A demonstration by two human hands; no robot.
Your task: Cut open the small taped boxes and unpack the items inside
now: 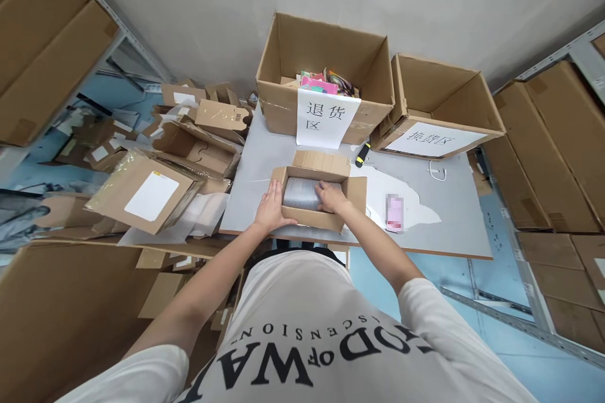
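A small open cardboard box (pixel 312 218) stands near the front edge of the table, its flaps folded outward. Inside it lies a grey, translucent-looking wrapped package (pixel 300 194); its contents cannot be made out. My left hand (pixel 273 206) lies against the left side of the box, fingers stretched and thumb spread along the front corner. Reaching in from the right, my right hand (pixel 331 197) has its fingers and thumb on the right part of the package, which it partly covers.
Behind stand two large labelled cartons, a left one (pixel 278 110) holding colourful packets and a right one (pixel 491 110). A black-and-yellow cutter (pixel 363 155) and a pink phone-like object (pixel 394 212) lie on the table (pixel 454 214). Flattened boxes (pixel 113 192) pile up at left.
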